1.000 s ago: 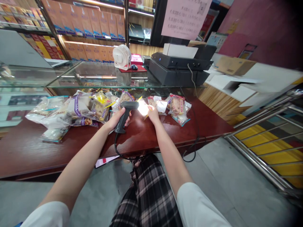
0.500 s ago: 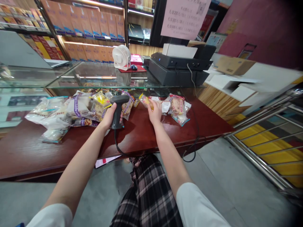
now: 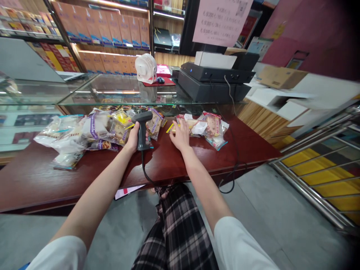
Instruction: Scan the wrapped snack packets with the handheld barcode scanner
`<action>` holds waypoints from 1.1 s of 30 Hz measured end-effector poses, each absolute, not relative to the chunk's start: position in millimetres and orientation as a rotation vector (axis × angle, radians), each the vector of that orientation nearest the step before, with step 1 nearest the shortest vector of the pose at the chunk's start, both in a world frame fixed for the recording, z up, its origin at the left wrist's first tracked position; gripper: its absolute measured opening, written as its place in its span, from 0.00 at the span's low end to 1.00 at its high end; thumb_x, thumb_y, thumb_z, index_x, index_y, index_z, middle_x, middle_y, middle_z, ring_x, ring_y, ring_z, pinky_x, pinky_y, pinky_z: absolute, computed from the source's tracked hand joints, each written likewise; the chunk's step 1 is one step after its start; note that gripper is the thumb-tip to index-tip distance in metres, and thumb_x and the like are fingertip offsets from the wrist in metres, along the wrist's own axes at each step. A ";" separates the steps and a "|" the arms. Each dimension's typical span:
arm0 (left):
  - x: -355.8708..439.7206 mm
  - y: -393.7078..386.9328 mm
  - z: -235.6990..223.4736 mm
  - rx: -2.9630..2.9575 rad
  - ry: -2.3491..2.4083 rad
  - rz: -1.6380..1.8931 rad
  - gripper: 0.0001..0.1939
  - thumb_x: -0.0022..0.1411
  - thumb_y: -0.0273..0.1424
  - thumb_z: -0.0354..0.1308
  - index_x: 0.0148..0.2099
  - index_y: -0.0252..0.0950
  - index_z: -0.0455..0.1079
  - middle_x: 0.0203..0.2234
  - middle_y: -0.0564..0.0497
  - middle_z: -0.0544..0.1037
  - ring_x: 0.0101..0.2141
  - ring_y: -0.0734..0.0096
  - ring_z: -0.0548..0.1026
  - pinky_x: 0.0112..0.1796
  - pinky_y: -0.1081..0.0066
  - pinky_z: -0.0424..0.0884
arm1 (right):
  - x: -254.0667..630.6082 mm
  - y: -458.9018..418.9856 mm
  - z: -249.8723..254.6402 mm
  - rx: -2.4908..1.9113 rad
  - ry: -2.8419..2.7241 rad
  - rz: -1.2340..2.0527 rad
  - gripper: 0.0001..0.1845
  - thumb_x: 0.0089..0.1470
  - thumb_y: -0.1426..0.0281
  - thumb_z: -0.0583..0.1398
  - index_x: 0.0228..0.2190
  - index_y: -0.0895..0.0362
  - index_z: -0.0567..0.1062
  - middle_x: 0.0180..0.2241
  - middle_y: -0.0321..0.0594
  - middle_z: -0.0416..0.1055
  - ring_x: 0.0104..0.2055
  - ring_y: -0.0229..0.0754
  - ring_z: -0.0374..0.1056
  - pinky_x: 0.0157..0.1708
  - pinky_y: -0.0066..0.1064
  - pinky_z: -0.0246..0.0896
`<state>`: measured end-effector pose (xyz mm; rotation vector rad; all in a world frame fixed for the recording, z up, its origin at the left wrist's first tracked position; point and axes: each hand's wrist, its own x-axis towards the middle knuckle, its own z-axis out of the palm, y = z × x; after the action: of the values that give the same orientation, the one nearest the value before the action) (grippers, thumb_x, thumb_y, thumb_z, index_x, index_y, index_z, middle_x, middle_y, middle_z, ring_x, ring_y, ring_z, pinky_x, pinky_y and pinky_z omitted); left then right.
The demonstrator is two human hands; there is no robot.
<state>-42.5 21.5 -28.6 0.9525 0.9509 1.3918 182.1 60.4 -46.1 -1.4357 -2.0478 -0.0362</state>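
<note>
Ctr. of frame, L hand [image 3: 132,140] wraps the scanner [image 3: 141,131] by its grip, prob. to keep it upright, cord [image 3: 144,165] below, while R hand [image 3: 182,135], fingers spread, covers a yellow-edged pack [image 3: 169,129], prob. steadying it.

Looks like a shop to me: glass display counter [image 3: 118,88], shelves lined with matching orange boxes [image 3: 104,26], plus a pink sheet [image 3: 218,22] listing amounts in yuan.
</note>
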 end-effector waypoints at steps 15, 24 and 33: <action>-49.4 7.4 -8.5 0.859 0.907 1.688 0.32 0.58 0.63 0.51 0.37 0.36 0.68 0.18 0.55 0.69 0.16 0.75 0.68 0.17 0.75 0.63 | 168.5 59.3 -54.1 -1.191 -2.301 0.005 0.37 0.55 0.59 0.65 0.62 0.56 0.64 0.69 0.53 0.53 0.72 0.53 0.48 0.71 0.57 0.23; -48.3 6.9 -11.2 0.860 0.935 1.661 0.31 0.59 0.62 0.51 0.32 0.36 0.66 0.18 0.53 0.71 0.16 0.75 0.68 0.16 0.76 0.63 | 158.1 62.9 -56.7 -1.376 -2.233 0.056 0.19 0.61 0.72 0.56 0.53 0.56 0.70 0.62 0.50 0.66 0.65 0.50 0.61 0.70 0.56 0.30; -51.0 5.7 -10.7 0.857 0.953 1.639 0.32 0.58 0.63 0.52 0.35 0.35 0.66 0.18 0.54 0.71 0.16 0.75 0.69 0.16 0.75 0.63 | 175.1 77.4 -59.6 -1.592 -1.939 0.110 0.20 0.60 0.79 0.46 0.48 0.57 0.70 0.50 0.49 0.77 0.56 0.49 0.70 0.69 0.55 0.32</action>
<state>-51.0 5.7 -10.7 0.8566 0.9527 1.6395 175.1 77.4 -59.6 -1.5924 -1.9388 0.1097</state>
